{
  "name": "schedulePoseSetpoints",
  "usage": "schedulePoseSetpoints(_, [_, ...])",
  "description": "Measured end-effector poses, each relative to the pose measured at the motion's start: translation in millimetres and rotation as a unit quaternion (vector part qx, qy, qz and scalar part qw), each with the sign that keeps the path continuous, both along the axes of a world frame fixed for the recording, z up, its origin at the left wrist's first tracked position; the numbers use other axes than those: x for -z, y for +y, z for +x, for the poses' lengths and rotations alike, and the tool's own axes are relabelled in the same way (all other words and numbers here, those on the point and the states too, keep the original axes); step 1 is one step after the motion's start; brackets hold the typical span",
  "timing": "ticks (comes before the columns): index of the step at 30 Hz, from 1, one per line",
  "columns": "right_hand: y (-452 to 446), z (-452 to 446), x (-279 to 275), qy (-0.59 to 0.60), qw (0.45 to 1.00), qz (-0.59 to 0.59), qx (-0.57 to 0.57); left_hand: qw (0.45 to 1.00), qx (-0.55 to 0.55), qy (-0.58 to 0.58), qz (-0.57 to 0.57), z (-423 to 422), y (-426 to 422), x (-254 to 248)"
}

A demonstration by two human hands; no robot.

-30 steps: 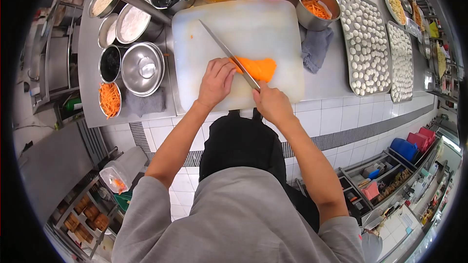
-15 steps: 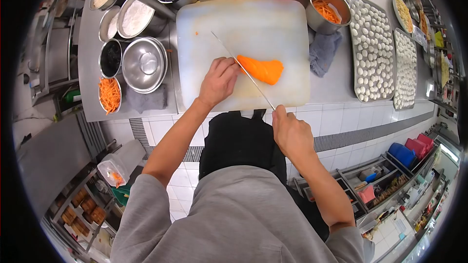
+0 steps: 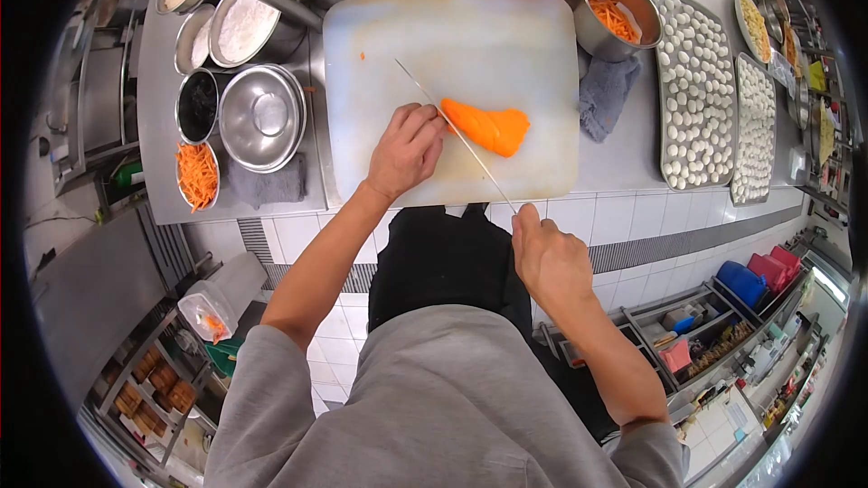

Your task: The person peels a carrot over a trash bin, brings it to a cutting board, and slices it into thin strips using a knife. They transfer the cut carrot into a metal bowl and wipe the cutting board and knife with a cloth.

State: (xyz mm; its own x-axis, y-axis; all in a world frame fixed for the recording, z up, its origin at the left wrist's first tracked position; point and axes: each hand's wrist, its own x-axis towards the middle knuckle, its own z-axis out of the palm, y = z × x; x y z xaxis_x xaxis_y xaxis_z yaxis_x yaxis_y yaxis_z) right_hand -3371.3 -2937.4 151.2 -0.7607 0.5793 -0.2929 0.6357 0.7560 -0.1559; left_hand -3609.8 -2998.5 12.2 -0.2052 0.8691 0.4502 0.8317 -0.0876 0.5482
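A peeled orange carrot (image 3: 493,131) lies on the white cutting board (image 3: 362,108), its thick end pointing right. My left hand (image 3: 407,154) is closed at the carrot's narrow end, fingers curled, and partly hides that tip. Held in my right hand (image 3: 550,253) is a knife (image 3: 477,160), seen almost edge-on as a thin line. Its blade slants up and left across the narrow end of the carrot, close to my left fingertips. The handle is mostly hidden in my right fist. A small orange scrap rests on the board's upper left.
Left of the board stand stacked steel bowls (image 3: 262,117) and a container of shredded carrot (image 3: 197,173). A steel pot (image 3: 617,18) with carrot strips and a grey cloth (image 3: 608,95) sit to the right. Beyond them lies a tray of small white balls (image 3: 694,90).
My right hand has moved slightly down and right, drawing the knife back toward me. The carrot and my left hand stay nearly in place. The whole view has shifted a little.
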Motion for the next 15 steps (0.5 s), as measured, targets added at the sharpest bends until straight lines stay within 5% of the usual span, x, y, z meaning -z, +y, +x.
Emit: schedulePoseSetpoints(15, [14,-44,70,0.03,0.993,-0.096,0.054,1.0,-0.009,-0.02,0.011,1,-1,-4])
